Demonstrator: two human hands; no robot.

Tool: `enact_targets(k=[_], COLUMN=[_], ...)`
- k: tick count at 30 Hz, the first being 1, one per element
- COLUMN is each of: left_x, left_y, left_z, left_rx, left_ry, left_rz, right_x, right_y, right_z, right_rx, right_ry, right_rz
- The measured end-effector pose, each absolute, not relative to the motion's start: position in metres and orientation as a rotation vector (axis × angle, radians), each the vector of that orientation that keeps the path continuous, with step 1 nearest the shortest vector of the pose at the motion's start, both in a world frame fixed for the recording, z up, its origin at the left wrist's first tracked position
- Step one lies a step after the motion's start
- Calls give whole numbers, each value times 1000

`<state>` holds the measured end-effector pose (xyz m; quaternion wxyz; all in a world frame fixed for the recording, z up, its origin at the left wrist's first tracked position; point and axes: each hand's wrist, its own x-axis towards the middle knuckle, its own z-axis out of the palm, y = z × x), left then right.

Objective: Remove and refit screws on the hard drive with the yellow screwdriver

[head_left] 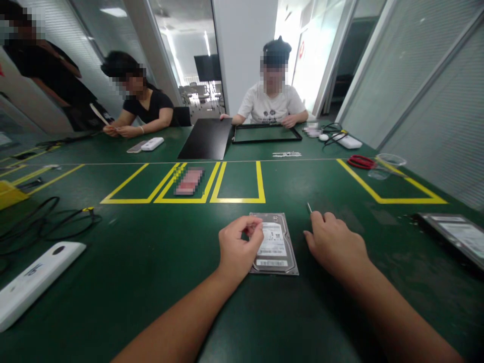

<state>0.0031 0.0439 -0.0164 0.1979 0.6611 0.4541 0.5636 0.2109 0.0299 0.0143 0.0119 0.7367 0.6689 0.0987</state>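
Observation:
A hard drive with a white label lies flat on the green table in front of me. Over its left side is my left hand, thumb and fingertips pinched together. Whatever may be between those fingertips is too small to make out. To the right of the drive, apart from it, my right hand rests low over the table with its fingers curled. A thin metal rod sticks out past its knuckles; the rest of the rod is hidden by the hand.
Another hard drive lies at the far right. A white power strip and black cables are at left. Beyond the yellow tape boxes, a person handles a black frame beside a dark panel. Red wire lies right.

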Motion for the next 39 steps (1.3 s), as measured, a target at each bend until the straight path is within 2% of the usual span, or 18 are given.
enact_targets(k=[9, 16, 23, 28, 39], left_x=[8, 16, 11, -7, -32], left_y=[36, 20, 20, 37, 59], left_z=[-6, 16, 36, 26, -13], left_rx=[2077, 2092, 2160, 2126, 1890], left_ry=[1139, 1036, 952, 1074, 1124], left_rz=[1512, 1478, 1473, 1447, 1409], right_x=[224, 224, 224, 226, 224], right_y=[38, 45, 54, 62, 66], right_z=[8, 5, -9, -17, -26], right_rx=[2364, 2543, 2620, 2696, 2875], right_ry=[2005, 2147, 2533, 2761, 2888], right_rz=[-121, -29, -15, -73, -230])
